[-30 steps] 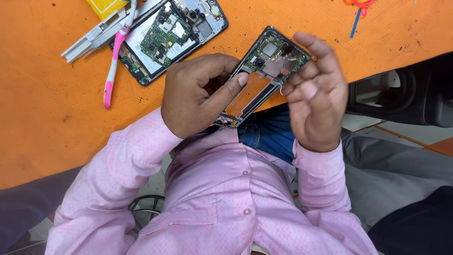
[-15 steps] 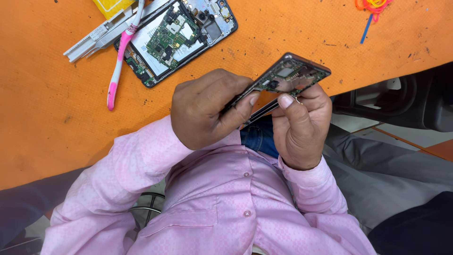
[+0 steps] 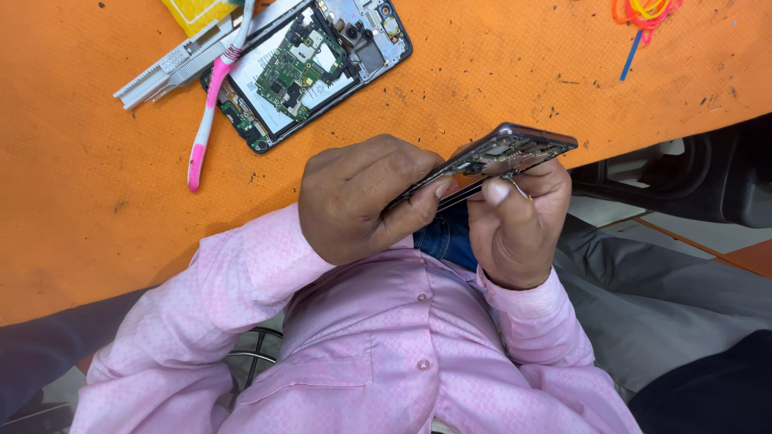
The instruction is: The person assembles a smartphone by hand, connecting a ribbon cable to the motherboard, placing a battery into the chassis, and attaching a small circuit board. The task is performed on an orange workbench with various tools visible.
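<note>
My left hand point(image 3: 362, 197) and my right hand point(image 3: 519, 229) together grip a dark opened phone body point(image 3: 511, 153), just in front of my pink shirt. It is tilted almost edge-on, so only a strip of its inner parts shows. The left thumb and fingers pinch its near end. The right fingers support its far end from below, with the thumb pressed against its lower edge. A second opened phone point(image 3: 310, 68), with a green circuit board exposed, lies flat on the orange table point(image 3: 96, 217) above my left hand.
A pink and white toothbrush point(image 3: 211, 104) and a white plastic strip point(image 3: 173, 68) lie across the second phone's left side. A yellow object point(image 3: 201, 12) is at the top edge. Coloured rubber bands point(image 3: 643, 10) and a blue stick point(image 3: 631, 55) lie top right. A black chair point(image 3: 700, 177) stands right.
The held phone body has turned from face-up to nearly edge-on. My right hand has slid under it and closed in towards my left hand.
</note>
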